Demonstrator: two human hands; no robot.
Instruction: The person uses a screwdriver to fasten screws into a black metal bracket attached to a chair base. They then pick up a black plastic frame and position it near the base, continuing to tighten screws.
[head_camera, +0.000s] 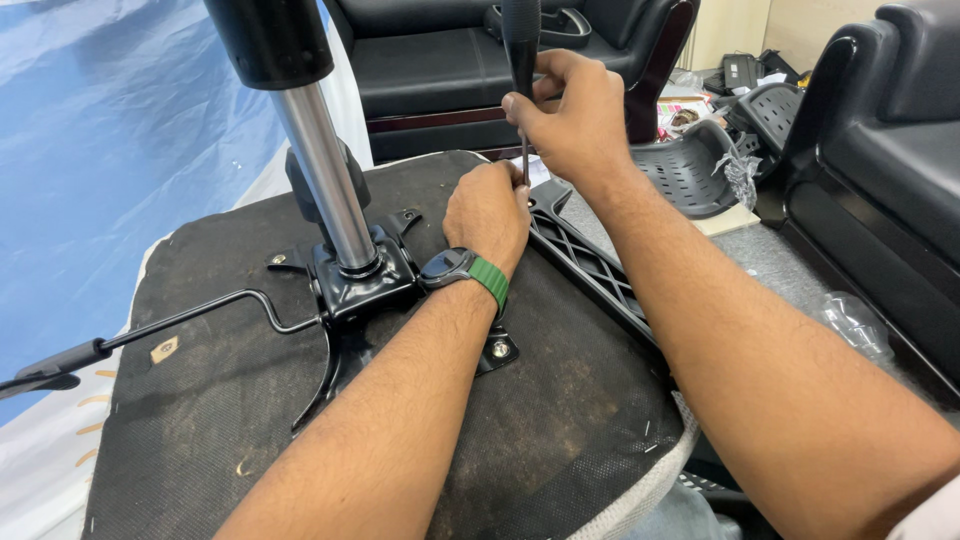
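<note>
Forearms cross the near frame, both reaching to the far edge of an upturned office chair seat (300, 420), its black fabric underside facing up.

Far left: a bent lever rod with a black grip (60, 365) runs in to the tilt mechanism plate (365, 285) at seat centre. A chrome gas-lift column (322, 165) rises from that plate. A bolt head (500, 349) shows on the plate's near right tab.

Centre: left hand (488, 212), wearing a watch with a green strap (468, 272), is closed in a loose fist pressed down at the seat's far edge, fingers curled round something at the screwdriver tip; what it pinches is hidden.

Just right and above: right hand (570, 115) grips a black-handled screwdriver (521, 50) held upright, shaft pointing down beside the left fist, where the black lattice armrest bracket (590, 265) meets the seat.

Judged step: driving or loosening a fastener at the bracket's far end. Next move calls for keeping the shaft vertical and the tip seated while the left hand steadies.

Right: loose black plastic chair parts (690, 170) on the floor, a black sofa (890, 130) beyond. No containers with readable contents; a crumpled clear plastic bag (850, 322) lies on the floor, contents not discernible.
</note>
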